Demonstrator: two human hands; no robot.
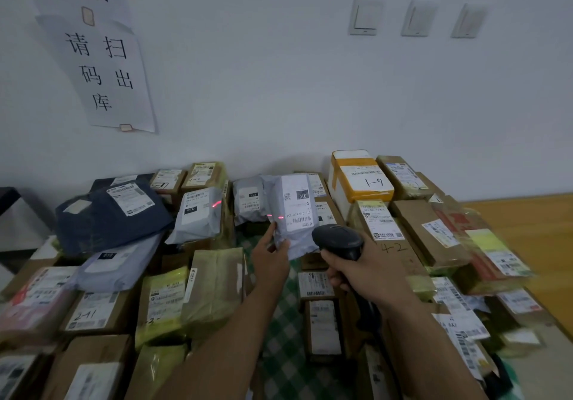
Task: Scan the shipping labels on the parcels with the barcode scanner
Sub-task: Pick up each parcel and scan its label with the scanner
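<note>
My left hand point(270, 260) pinches the lower left corner of a grey poly-bag parcel point(290, 238) and holds it upright, its white shipping label point(298, 204) facing me. My right hand point(366, 271) grips a black barcode scanner point(338, 240) just right of the parcel, with its head pointing toward the label. Red scanner light falls on the label's left edge and also on another grey bag parcel point(201, 213) further left.
Many parcels cover the table: a dark blue bag point(105, 213) at the left, an orange-taped white box point(359, 179) at the back right, brown cartons point(428, 232) on the right and taped boxes point(214, 288) in front. A green checked cloth point(279, 337) shows between them. Paper signs hang on the wall.
</note>
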